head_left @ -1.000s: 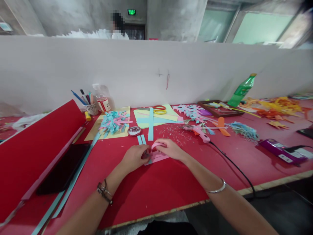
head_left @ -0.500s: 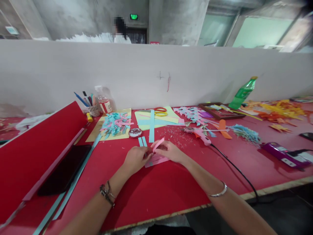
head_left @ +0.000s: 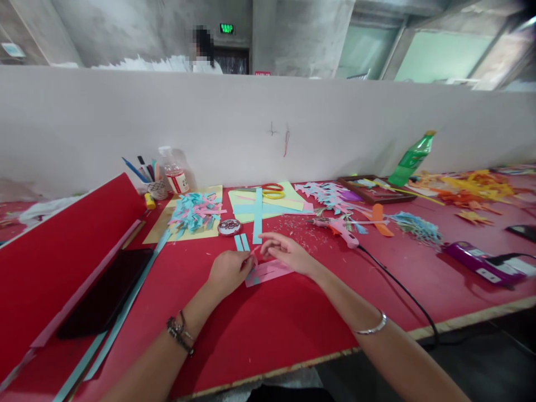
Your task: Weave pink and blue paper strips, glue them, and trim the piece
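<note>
My left hand (head_left: 228, 272) pinches a small curled pink paper strip (head_left: 254, 259) between thumb and fingers. Just to its right, my right hand (head_left: 288, 254) has its fingers spread and appears to hold nothing. Below both hands, flat pink paper strips (head_left: 270, 272) lie on the red tabletop, partly covered by my right hand. Two short light-blue strips (head_left: 242, 242) rest just beyond my left fingers, and a longer light-blue strip (head_left: 258, 215) stretches away from me behind them.
A pink glue gun (head_left: 341, 230) with a black cord lies at right, near a purple power strip (head_left: 481, 263). Scissors (head_left: 273, 192) lie on coloured paper. At left are a black phone (head_left: 104, 293) and a pile of curled strips (head_left: 193, 212). A green bottle (head_left: 412, 159) leans behind.
The pink strip, earlier standing up between both hands, is now lower and curled at my left fingertips. My right fingers have opened away from it.
</note>
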`<state>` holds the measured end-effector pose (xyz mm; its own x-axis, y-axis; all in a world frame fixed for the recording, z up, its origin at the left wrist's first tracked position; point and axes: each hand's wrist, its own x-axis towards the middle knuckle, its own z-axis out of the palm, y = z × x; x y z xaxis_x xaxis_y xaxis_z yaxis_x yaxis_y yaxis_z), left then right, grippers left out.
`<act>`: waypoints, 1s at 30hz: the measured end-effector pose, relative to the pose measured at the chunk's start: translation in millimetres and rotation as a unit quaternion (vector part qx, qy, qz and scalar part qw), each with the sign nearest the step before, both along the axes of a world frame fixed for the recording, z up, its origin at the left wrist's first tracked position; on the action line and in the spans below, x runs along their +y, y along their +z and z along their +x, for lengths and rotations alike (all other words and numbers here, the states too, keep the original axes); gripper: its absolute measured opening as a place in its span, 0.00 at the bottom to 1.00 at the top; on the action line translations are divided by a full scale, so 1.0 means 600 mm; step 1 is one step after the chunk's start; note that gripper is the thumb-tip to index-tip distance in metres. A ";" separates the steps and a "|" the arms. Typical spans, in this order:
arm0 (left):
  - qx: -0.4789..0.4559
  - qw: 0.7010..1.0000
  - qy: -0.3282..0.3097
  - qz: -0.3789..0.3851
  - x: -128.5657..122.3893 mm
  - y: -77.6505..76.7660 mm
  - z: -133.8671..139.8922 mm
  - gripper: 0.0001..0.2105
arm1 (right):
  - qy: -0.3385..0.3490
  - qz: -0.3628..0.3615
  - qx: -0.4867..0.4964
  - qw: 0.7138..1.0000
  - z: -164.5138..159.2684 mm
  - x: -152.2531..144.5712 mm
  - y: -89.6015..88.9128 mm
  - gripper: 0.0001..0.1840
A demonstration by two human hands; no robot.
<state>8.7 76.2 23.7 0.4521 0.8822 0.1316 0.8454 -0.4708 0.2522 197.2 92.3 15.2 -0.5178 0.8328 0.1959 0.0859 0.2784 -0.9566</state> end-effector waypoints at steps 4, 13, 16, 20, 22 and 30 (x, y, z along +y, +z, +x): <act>0.002 1.000 0.005 -0.003 0.000 0.000 0.000 0.15 | -0.070 0.159 -0.191 0.966 0.017 0.004 0.005 0.13; -0.002 1.000 0.017 -0.006 0.001 -0.002 -0.003 0.16 | 0.026 0.234 -0.335 0.912 0.019 -0.004 0.010 0.13; 0.003 1.000 0.017 0.004 0.003 -0.005 -0.005 0.17 | 0.029 0.231 -0.346 0.909 0.016 -0.004 0.012 0.13; 0.011 1.000 0.015 0.014 0.005 -0.006 -0.006 0.17 | 0.025 0.231 -0.349 0.908 0.016 -0.003 0.012 0.12; 0.009 1.000 0.011 0.014 0.005 -0.006 -0.007 0.17 | 0.023 0.238 -0.348 0.906 0.016 -0.004 0.013 0.11; 0.004 1.000 0.012 0.008 0.004 -0.005 -0.006 0.17 | -0.005 0.239 -0.348 0.906 0.013 -0.009 0.011 0.09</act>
<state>4.8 78.6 20.6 0.4323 0.8903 0.1430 0.8581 -0.4549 0.2383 205.3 86.7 22.0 -0.6471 0.7446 0.1639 0.6280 0.6424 -0.4392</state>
